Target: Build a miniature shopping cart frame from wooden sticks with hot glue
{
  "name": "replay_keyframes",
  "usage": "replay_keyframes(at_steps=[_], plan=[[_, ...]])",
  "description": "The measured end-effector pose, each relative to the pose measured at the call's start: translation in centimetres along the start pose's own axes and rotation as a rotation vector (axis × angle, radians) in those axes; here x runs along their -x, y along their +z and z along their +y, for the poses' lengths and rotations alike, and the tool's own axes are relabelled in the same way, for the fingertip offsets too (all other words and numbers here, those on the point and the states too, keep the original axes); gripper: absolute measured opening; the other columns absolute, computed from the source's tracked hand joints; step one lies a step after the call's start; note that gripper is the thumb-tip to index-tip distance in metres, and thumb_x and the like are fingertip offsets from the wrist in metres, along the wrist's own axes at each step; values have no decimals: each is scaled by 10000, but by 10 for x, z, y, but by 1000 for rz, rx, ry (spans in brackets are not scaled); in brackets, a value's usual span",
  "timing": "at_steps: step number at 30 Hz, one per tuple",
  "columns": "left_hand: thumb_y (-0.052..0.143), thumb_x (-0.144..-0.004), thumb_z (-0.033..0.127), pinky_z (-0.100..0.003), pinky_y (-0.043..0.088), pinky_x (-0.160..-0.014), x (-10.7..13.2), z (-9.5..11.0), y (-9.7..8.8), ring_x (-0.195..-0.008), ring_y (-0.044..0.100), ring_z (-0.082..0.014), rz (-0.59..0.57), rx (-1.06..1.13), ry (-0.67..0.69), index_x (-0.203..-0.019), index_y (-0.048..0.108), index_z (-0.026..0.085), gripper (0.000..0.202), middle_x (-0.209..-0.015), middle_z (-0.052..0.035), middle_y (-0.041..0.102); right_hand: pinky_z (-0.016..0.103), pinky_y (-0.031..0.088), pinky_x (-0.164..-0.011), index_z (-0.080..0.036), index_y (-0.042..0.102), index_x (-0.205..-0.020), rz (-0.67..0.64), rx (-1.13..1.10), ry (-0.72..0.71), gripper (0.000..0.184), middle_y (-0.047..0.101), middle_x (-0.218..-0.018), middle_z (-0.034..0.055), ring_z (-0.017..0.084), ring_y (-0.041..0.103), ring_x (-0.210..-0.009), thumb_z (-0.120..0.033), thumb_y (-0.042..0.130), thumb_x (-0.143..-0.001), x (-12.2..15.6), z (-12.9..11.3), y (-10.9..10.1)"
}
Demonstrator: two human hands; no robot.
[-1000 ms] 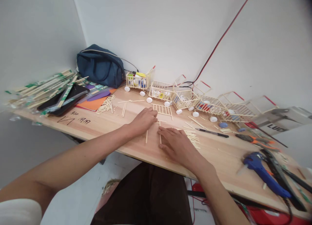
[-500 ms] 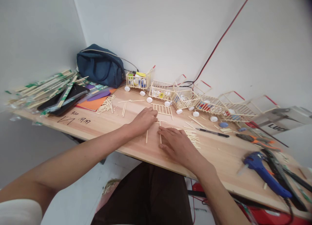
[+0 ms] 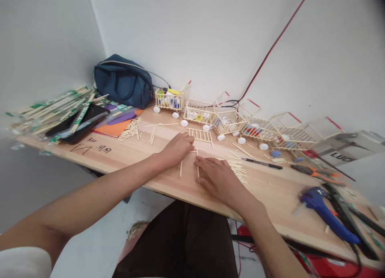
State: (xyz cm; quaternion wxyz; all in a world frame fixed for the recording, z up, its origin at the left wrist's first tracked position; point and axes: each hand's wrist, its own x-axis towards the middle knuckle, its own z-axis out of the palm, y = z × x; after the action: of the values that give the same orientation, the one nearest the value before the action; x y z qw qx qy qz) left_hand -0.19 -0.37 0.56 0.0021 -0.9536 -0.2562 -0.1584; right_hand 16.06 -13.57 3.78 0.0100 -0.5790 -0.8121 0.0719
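Note:
My left hand [image 3: 177,149] rests on the table, fingers bent and closed at the left end of a short crosswise wooden stick [image 3: 202,150]. Below that hand, one thin wooden stick [image 3: 181,169] lies lengthwise. A second lengthwise stick [image 3: 198,173] meets the crosswise one and runs along the fingertips of my right hand [image 3: 218,175]. That hand lies low and flat, fingers stretched, thumb apart, its fingertips touching the stick. Just beyond my hands is a ladder-like stick frame [image 3: 201,135]. A pile of cut sticks [image 3: 239,171] is partly hidden behind my right hand.
Small stick carts [image 3: 228,121] with white wheels line the wall. A pen [image 3: 261,163], pliers [image 3: 319,173] and a blue glue gun [image 3: 329,216] lie at right. On the left are a blue bag [image 3: 123,81], coloured paper [image 3: 112,128] and wrapped chopsticks [image 3: 57,107].

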Motion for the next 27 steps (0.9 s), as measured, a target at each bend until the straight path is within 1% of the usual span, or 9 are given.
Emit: replay_keyframes(at_steps=[6,16,27], plan=[[491,-969,200,-352,349,-769,1,0,1,-856,506,-211,14,-3,17,-821,716,135,277,-923,-92,656,474,344,-1075,-156,553,-1366,-9,-4,6,448,485,-1515,111,281,454,-1356,-277,536,-936,-1,-1,-2],[474,-966,175,-361,358,-778,0,2,-3,-862,508,-214,6,54,-26,-807,701,135,280,-888,-90,649,469,342,-1074,-160,549,-1368,4,2,-5,446,486,-1514,114,278,456,-1354,-284,529,-941,0,1,1],[461,-966,194,-358,372,-785,0,0,0,-867,511,-215,10,19,-10,-838,717,137,292,-905,-95,657,473,351,-1071,-165,560,-1360,8,2,-3,438,489,-1512,114,274,462,-1350,-278,536,-937,-1,0,0]])
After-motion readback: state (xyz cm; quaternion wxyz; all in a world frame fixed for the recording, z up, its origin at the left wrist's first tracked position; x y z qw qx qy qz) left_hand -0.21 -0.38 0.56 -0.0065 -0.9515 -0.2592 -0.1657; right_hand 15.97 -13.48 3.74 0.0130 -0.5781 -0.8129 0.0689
